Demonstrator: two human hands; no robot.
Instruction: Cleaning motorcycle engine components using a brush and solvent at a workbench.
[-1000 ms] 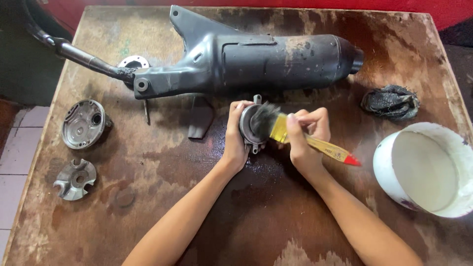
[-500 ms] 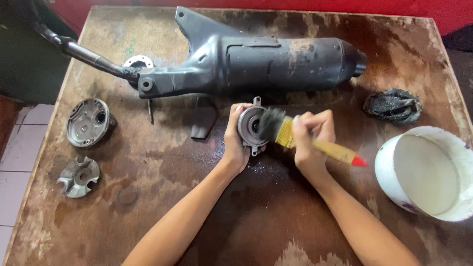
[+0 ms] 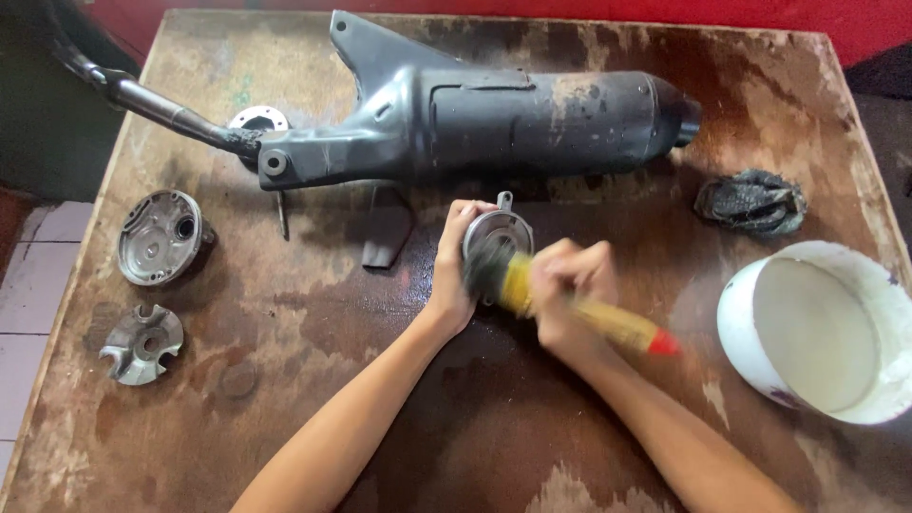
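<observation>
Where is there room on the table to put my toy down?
Bare wood lies near the front edge of the table, left of the left arm, below the slotted part. It's crowded up top by the muffler and around both hands.

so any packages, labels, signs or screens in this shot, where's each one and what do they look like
No labels, signs or screens show.
White bucket: the only container, at the table's right edge, round, tilted on its side, plain white inside.
Nearby, the right hand holds a yellow-handled paintbrush with a red tip against a round metal part that the left hand steadies.
</observation>
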